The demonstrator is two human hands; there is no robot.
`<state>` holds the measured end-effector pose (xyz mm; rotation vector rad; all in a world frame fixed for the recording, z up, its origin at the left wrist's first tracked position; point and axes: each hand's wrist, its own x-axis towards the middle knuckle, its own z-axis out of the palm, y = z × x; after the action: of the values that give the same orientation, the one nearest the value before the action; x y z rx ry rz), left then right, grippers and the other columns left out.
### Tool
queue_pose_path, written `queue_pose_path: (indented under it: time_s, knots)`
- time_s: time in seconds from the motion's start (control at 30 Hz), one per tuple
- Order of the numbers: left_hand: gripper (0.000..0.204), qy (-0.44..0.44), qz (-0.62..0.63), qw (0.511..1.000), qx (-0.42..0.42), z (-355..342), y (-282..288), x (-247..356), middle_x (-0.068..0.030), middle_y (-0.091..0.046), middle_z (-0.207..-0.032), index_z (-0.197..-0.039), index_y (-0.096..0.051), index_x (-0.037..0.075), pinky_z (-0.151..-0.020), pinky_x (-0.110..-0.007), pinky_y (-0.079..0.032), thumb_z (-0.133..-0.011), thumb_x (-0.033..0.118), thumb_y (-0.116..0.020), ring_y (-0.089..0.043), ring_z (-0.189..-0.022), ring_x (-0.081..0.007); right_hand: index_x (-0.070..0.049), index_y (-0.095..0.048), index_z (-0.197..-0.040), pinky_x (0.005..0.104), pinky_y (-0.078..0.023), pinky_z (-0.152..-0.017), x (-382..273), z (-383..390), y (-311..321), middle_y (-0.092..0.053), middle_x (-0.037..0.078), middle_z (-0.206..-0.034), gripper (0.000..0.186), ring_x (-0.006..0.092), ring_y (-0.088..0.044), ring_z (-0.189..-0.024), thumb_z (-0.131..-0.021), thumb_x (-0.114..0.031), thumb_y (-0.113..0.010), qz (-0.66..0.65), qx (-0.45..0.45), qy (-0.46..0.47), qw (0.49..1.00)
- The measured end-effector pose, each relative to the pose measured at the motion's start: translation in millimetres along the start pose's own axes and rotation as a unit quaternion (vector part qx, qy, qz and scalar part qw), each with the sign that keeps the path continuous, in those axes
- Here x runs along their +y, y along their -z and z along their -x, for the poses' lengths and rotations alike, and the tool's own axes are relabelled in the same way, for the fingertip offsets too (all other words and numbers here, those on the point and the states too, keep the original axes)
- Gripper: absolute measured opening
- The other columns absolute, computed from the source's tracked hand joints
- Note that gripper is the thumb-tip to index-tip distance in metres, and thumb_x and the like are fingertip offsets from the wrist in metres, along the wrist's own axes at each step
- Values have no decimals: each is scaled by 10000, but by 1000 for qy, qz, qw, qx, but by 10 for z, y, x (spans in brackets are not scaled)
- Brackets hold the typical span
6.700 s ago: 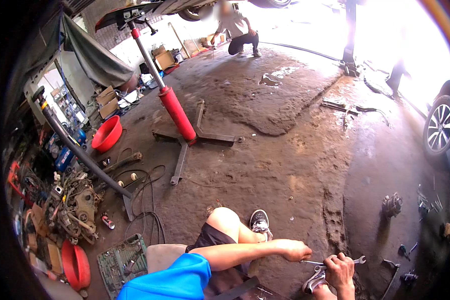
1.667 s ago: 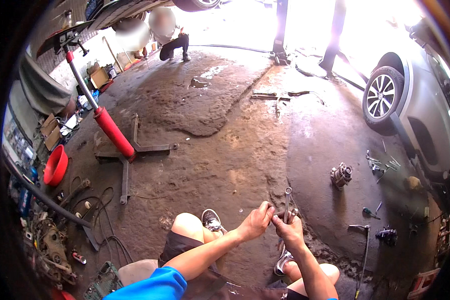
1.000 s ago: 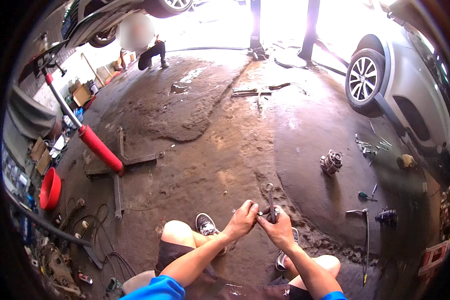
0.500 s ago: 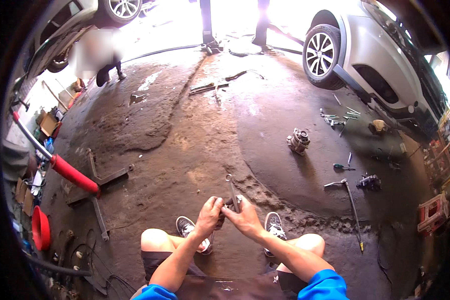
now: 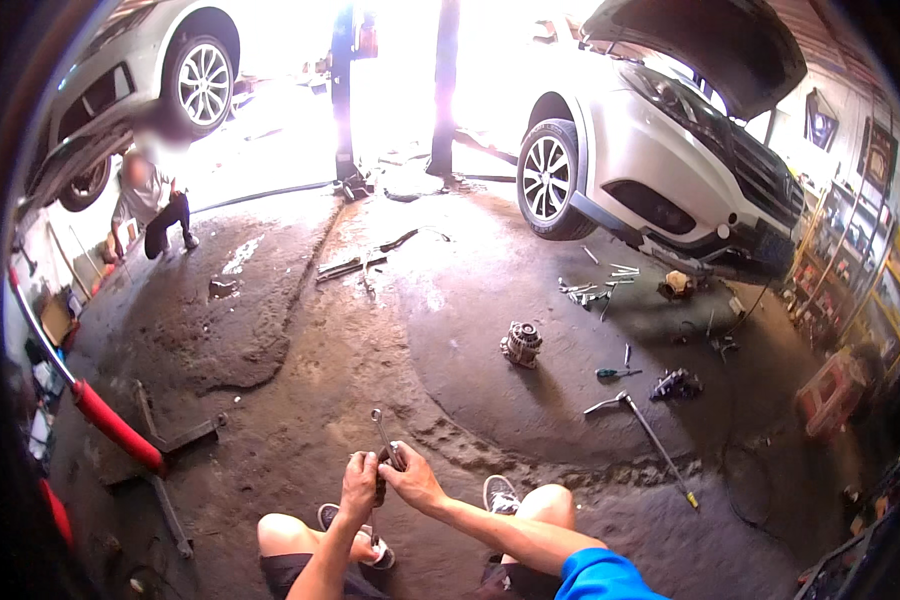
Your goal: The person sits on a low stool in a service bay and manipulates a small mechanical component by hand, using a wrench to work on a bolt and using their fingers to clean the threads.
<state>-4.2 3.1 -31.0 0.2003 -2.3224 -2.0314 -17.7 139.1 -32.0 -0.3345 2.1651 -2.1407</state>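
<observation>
My right hand [image 5: 416,483] is closed around a ring-ended wrench [image 5: 385,437], whose ring points up and away from me. Close against it, my left hand [image 5: 358,487] is closed too, its fingertips meeting those of the right. A small dark thing shows between the hands, mostly covered by fingers, and I cannot make out what it is. Below the left hand a thin shaft [image 5: 373,522] pokes down; whether it belongs to the same piece is hidden. Both hands are held over the floor in front of my knees.
An alternator [image 5: 522,344] stands on the stained floor. To the right lie a long-handled ratchet [image 5: 658,445], a screwdriver [image 5: 618,373], a dark part [image 5: 676,384] and several wrenches [image 5: 582,292]. A red jack handle [image 5: 118,428] leans at left. Another person [image 5: 152,205] crouches beside a raised car [image 5: 105,85]; a white car [image 5: 660,150] has its hood up.
My view has tilted up and turned right, so the floor things appear further left and lower. Both hands stay together around the wrench.
</observation>
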Motion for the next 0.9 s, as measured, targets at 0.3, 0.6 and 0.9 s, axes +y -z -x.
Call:
queue_pose_path:
  time_s: [0.3,0.6,0.9]
  knots:
    - [315,-66,-132,989,22,578,-208,-371,-60,-569,-711,-904,-536,2,-520,-347,-442,-1011,280,-434,-539,-579,-160,-23,-560,-960,325,-424,-636,377,471,22,-520,77,-723,263,116,-437,-710,-951,-286,-572,-55,17,-111,992]
    - [270,11,-104,994,20,468,-194,-673,-111,-585,-756,-924,-527,12,-588,-347,-461,-1016,247,-432,-554,-660,-185,-55,-535,-1075,523,-466,-796,379,416,62,-648,243,-981,387,453,-597,-984,-894,-394,-579,69,25,-140,987]
    - [279,-66,-205,976,34,319,-298,41,-82,-596,-774,-1013,-546,1,-620,-347,-458,-1026,255,-431,-543,-690,-157,-3,-606,-942,431,-490,-740,284,69,-59,-673,200,-905,386,332,-662,-863,-938,-381,-528,-35,51,-175,983]
